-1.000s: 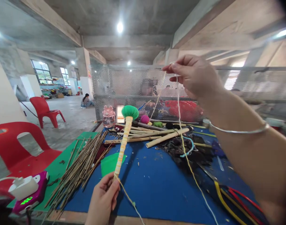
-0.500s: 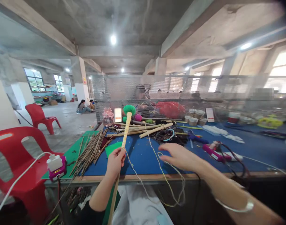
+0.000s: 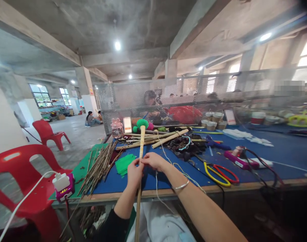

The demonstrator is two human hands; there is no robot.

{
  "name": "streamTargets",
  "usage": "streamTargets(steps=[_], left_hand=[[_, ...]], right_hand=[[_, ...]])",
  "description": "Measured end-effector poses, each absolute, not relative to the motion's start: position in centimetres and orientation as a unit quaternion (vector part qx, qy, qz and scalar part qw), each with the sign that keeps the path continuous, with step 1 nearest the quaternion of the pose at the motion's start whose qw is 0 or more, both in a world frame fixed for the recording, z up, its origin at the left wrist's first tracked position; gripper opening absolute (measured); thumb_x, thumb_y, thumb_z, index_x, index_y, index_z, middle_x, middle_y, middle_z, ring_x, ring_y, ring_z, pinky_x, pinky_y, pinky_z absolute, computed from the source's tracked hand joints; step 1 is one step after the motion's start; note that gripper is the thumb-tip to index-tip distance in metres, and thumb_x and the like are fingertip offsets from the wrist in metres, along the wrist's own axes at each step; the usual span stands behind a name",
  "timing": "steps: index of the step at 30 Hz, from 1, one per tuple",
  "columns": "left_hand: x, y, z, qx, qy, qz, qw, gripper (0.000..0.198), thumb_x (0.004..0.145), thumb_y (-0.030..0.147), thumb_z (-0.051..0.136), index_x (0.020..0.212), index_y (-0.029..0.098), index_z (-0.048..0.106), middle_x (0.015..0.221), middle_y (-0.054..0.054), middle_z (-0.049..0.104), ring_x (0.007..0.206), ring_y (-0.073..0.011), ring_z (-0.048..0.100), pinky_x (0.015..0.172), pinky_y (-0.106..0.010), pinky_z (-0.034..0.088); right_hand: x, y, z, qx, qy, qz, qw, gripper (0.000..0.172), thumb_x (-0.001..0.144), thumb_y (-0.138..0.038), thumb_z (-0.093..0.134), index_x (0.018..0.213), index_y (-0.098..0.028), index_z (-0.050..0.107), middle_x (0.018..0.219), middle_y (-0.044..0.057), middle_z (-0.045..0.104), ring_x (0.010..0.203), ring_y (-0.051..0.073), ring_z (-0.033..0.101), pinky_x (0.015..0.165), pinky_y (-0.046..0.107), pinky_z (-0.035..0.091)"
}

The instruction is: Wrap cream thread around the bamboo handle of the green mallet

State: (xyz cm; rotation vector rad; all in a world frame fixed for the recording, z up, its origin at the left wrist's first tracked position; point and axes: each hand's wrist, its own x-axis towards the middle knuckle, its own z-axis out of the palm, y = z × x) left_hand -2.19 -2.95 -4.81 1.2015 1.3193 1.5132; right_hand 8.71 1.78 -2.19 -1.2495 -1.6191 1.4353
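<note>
A long wooden stick (image 3: pixel 137 215) stands tilted away from me, its upper part wrapped in pale yellowish cord and topped with a green yarn ball (image 3: pixel 142 123). Around its shaft, just below the wrapping, my left hand (image 3: pixel 134 174) is closed. My right hand (image 3: pixel 153 161) meets it there, fingers pinched together against the stick at the cord; the fingertips are partly hidden. Pale string (image 3: pixel 161 200) hangs beneath my right hand towards my lap, and more runs across the table. Beside my left hand lies a green cloth-like piece (image 3: pixel 124 164).
Thin brown sticks (image 3: pixel 99 168) are heaped on the left. Scissors (image 3: pixel 219 174) with yellow and red handles lie at the right, near a purple power strip (image 3: pixel 240 160). A mesh screen (image 3: pixel 128 97) stands behind the table. Red chairs (image 3: pixel 25 168) are at the left.
My right hand has moved left from above the table to the stick, beside my left hand. The scissors, hidden before by my right arm, now show. My left hand still grips the stick.
</note>
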Motion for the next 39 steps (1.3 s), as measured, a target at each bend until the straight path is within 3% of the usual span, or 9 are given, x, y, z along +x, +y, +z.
streamTargets(steps=[6,12,17,22,29,35,39], left_hand=[[-2.2,-2.8,-4.5,0.458,0.489,0.604,0.431,0.029,0.065,0.026,0.061,0.088,0.009,0.063,0.041,0.008,0.041,0.032,-0.0033,0.033,0.031,-0.015,0.027],[-1.8,-2.5,-4.4,0.397,0.435,0.656,0.472,0.04,0.054,0.034,0.073,0.083,0.012,0.055,0.052,0.005,0.052,0.039,-0.0062,0.048,0.036,-0.016,0.037],[-1.1,-2.6,-4.4,0.39,0.434,0.622,0.523,0.041,0.058,0.04,0.07,0.083,0.011,0.056,0.065,-0.001,0.06,0.047,-0.0078,0.056,0.042,-0.017,0.042],[-0.8,-3.0,-4.8,0.413,0.453,0.617,0.493,0.037,0.064,0.045,0.064,0.078,0.012,0.055,0.062,-0.001,0.059,0.036,-0.0031,0.043,0.032,-0.015,0.033],[-1.6,-3.0,-5.3,0.351,0.361,0.626,0.596,0.038,0.061,0.046,0.065,0.077,0.014,0.053,0.062,0.002,0.057,0.034,-0.0015,0.039,0.031,-0.014,0.028],[-0.4,-3.9,-5.2,0.397,0.436,0.649,0.48,0.041,0.056,0.04,0.072,0.081,0.013,0.055,0.061,0.001,0.057,0.045,-0.0063,0.049,0.038,-0.017,0.039],[-0.2,-4.1,-5.1,0.385,0.434,0.657,0.482,0.039,0.054,0.039,0.073,0.077,0.011,0.057,0.054,0.005,0.052,0.04,-0.0038,0.043,0.039,-0.017,0.038]], right_hand=[[9.4,3.1,-3.1,-0.38,-0.567,0.641,0.35,0.032,0.064,-0.042,0.067,0.065,-0.017,0.048,0.037,-0.012,0.028,0.03,0.002,0.017,0.031,0.018,0.006],[9.6,3.6,-4.0,-0.269,-0.576,0.668,0.387,0.039,0.056,-0.04,0.073,0.079,-0.013,0.057,0.05,-0.004,0.051,0.042,0.006,0.042,0.04,0.018,0.028],[10.2,3.7,-4.4,-0.295,-0.564,0.633,0.439,0.035,0.058,-0.039,0.072,0.075,-0.012,0.058,0.044,-0.005,0.047,0.037,0.005,0.037,0.039,0.019,0.024],[10.5,3.6,-4.5,-0.328,-0.586,0.62,0.406,0.031,0.061,-0.039,0.07,0.073,-0.012,0.057,0.039,-0.008,0.042,0.031,0.002,0.025,0.035,0.019,0.016],[9.9,3.5,-4.5,-0.25,-0.559,0.699,0.369,0.038,0.061,-0.037,0.07,0.087,-0.012,0.058,0.052,-0.003,0.053,0.037,0.005,0.04,0.035,0.017,0.021],[10.0,3.1,-4.8,-0.242,-0.54,0.697,0.406,0.032,0.057,-0.032,0.074,0.074,-0.011,0.058,0.061,0.001,0.06,0.052,0.01,0.053,0.05,0.02,0.039],[10.0,2.9,-4.6,-0.253,-0.544,0.698,0.391,0.033,0.057,-0.034,0.074,0.075,-0.011,0.058,0.057,0.001,0.058,0.048,0.008,0.05,0.045,0.019,0.035]])
